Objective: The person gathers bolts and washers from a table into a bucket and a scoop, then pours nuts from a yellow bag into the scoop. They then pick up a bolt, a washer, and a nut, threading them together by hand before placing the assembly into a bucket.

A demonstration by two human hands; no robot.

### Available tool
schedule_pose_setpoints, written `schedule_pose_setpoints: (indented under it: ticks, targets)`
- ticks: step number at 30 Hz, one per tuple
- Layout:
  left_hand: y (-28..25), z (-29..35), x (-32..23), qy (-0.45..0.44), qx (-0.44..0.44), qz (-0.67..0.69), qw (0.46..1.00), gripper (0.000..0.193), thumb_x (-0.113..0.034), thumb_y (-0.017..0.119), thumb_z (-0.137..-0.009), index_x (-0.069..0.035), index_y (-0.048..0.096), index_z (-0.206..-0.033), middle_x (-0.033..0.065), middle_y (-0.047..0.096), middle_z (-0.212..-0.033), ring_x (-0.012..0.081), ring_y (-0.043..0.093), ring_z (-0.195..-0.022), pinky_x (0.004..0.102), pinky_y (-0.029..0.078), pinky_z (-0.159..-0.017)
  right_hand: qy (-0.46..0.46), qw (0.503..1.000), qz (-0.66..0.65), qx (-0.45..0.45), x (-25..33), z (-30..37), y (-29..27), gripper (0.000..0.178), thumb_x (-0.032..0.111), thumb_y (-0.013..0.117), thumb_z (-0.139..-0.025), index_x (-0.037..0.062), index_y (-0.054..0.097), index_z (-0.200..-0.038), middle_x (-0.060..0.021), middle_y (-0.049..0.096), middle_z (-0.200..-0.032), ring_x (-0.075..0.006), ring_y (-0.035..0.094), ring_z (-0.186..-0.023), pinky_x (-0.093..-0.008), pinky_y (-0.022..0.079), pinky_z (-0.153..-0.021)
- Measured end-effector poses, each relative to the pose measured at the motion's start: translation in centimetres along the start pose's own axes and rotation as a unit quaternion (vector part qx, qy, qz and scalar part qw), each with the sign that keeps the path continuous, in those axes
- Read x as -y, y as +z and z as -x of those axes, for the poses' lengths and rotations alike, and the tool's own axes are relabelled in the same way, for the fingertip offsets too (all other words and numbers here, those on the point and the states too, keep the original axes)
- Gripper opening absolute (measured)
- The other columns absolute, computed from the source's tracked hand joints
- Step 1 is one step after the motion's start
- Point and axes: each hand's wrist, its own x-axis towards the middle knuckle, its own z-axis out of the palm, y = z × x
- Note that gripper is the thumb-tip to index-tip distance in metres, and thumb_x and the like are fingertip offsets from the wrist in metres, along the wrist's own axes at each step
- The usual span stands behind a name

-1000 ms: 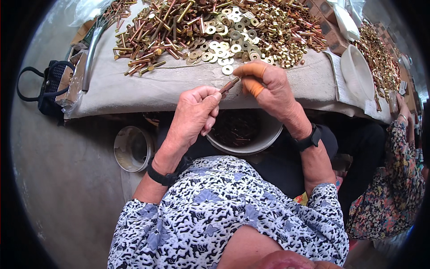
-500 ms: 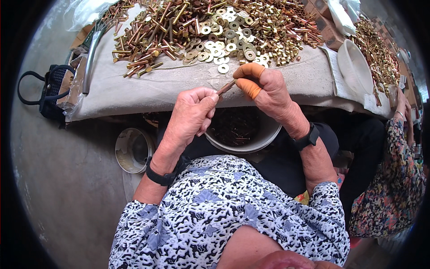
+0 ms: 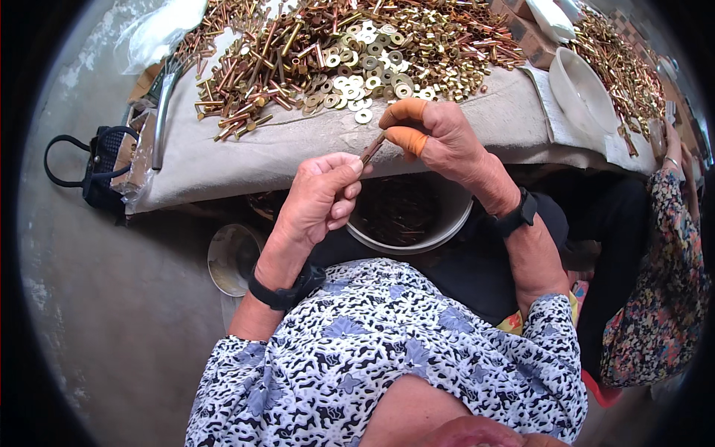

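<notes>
Between my two hands, over the near edge of the cloth-covered table (image 3: 246,167), is a thin brownish anchor bolt (image 3: 372,149), tilted up to the right. My left hand (image 3: 322,195) is closed, pinching its lower end between thumb and forefinger. Orange rubber covers sit on the thumb and forefinger of my right hand (image 3: 450,145), and their tips close on the bolt's upper end. Whether a small nut or washer is between those tips is hidden. Just beyond lie a loose washer (image 3: 363,116), heaped washers (image 3: 354,86), bolts (image 3: 275,63) and small nuts (image 3: 454,78).
Below my hands a white bucket (image 3: 406,248) holds dark metal pieces. A smaller pail (image 3: 216,261) stands on the floor at left, near a dark bag (image 3: 100,167). A white bowl (image 3: 581,93) sits at right, beside another person's sleeve (image 3: 659,298).
The whole view has shifted and turned slightly. Both hands keep their grip on the bolt, which now stands a little steeper. The fingertips of my right hand have shifted slightly at its upper end.
</notes>
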Motion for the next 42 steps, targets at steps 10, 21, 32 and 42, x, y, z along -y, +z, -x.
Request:
schedule_pose_setpoints:
  ticks: [10, 21, 32, 42]
  targets:
    - [1.3, 0.5, 0.4, 0.048, -0.037, -0.073, 0.995, 0.018, -0.019, 0.057, -0.090, -0.001, 0.058, -0.092, -0.0028, 0.046, -0.060, 0.0009, 0.035, -0.036, 0.0158, 0.024, -0.028, -0.096, 0.995, -0.021, 0.004, -1.1, 1.2, -0.4, 0.010, 0.000, 0.060, -0.081, -0.0005, 0.061, -0.091, -0.0046, 0.060, -0.069, -0.0072, 0.055, -0.062, -0.0241, 0.045, -0.055]
    - [2.4, 0.5, 0.5, 0.108, -0.052, -0.157, 0.980, 0.018, -0.019, 0.057, -0.091, -0.001, 0.058, -0.089, -0.0028, 0.046, -0.059, 0.0004, 0.033, -0.035, 0.0158, 0.023, -0.028, -0.142, 0.984, 0.097, -0.044, -0.6, 1.8, -1.0, 0.015, 0.015, 0.062, -0.085, 0.0004, 0.063, -0.084, -0.0084, 0.057, -0.062, -0.0142, 0.055, -0.056, -0.0277, 0.044, -0.052]
    - [1.4, -0.9, 1.0, 0.155, -0.064, -0.155, 0.973, 0.019, -0.020, 0.056, -0.092, -0.001, 0.058, -0.091, -0.0032, 0.045, -0.060, 0.0009, 0.035, -0.037, 0.0164, 0.023, -0.030, -0.088, 0.988, 0.049, -0.115, -2.1, 0.6, 0.9, 0.024, 0.027, 0.063, -0.085, 0.0030, 0.066, -0.082, -0.0119, 0.054, -0.058, -0.0157, 0.050, -0.049, -0.0295, 0.040, -0.045]
    - [0.8, -1.7, 0.7, 0.134, -0.020, -0.106, 0.985, 0.018, -0.020, 0.055, -0.092, -0.002, 0.056, -0.090, -0.0031, 0.046, -0.060, 0.0013, 0.035, -0.036, 0.0165, 0.024, -0.030, -0.106, 0.973, 0.078, -0.192, -1.4, 0.1, 0.9, 0.020, 0.021, 0.068, -0.082, 0.0016, 0.067, -0.086, -0.0064, 0.049, -0.054, -0.0115, 0.044, -0.048, -0.0264, 0.038, -0.046]
